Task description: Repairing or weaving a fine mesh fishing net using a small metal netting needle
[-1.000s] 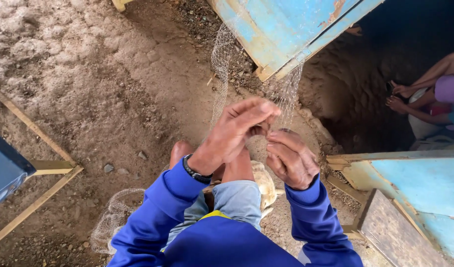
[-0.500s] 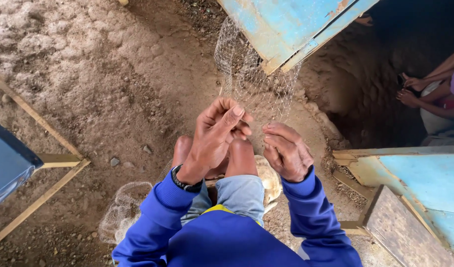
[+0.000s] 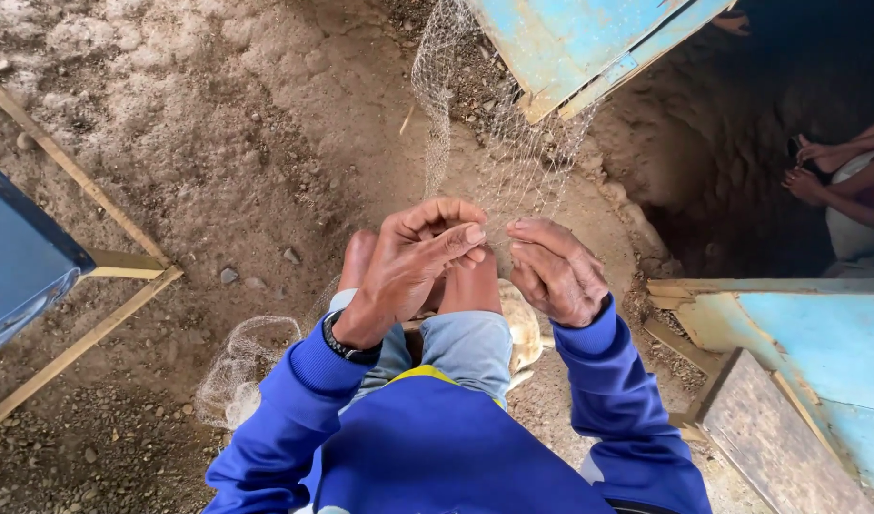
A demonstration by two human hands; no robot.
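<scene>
1. The left hand [image 3: 413,262] is pinching a strand of the fishing net [image 3: 499,143] between thumb and fingertips; the strand itself is too fine to make out at the pinch.
2. The right hand [image 3: 556,271] is curling closed beside it, knuckles up. Its palm side is hidden, so what it is gripping cannot be confirmed, though the mesh is running down to it.
3. The net is hanging between the hands and the corner of a blue painted panel [image 3: 575,43] above; its threads are fading against the dirt floor [image 3: 218,143] in places.
4. A bundled part of the net [image 3: 237,366] is lying on the floor by the left sleeve, partly covered by it.
5. The knees [image 3: 456,286] are showing just under the hands; a pale rounded object [image 3: 525,328] beneath them is mostly hidden.
6. A wristwatch [image 3: 342,347] is sitting on the left wrist.
7. Another person's hands [image 3: 808,171] are showing at the right edge over a dark pit [image 3: 732,162]; the rest of that person is cut off.
</scene>
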